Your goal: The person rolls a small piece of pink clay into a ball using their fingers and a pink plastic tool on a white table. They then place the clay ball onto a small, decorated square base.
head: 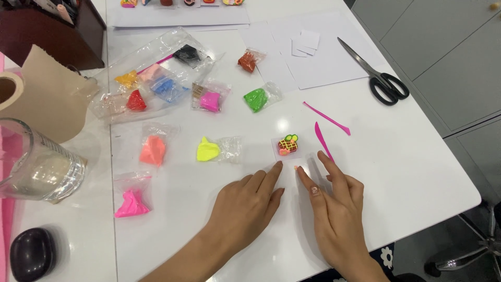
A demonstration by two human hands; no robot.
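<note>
A: What are the hands doing?

B: Both lie flat on the white surface [407, 156], fingers spread and holding nothing. The left hand [245, 206] and right hand [334, 203] point their fingertips toward each other, and a tiny peach bit of clay [296, 167] sits at the tip of the right forefinger. I cannot tell whether the finger presses it or only touches it.

A: And the nearest thing beyond that?

B: A small clay figure [287, 145], with a brown lattice, pink base and green top, on a little clear sheet just ahead of the fingertips, toward the surface's right half. It looks light and soft, easily dented, so I'd judge it safest lifted by the sheet's edge rather than pinched.

A: Tools?

B: Two thin pink plastic modelling sticks, one [323, 140] just right of the figure, another [326, 118] farther back. They look stiff and light. Black scissors [377, 74] lie near the right edge on white paper [323, 62].

A: The rest?

B: Small clear bags of clay: yellow [207, 150], green [255, 99], salmon [153, 150], bright pink [131, 203]. A glass cup [36, 167] stands at the left edge.
</note>
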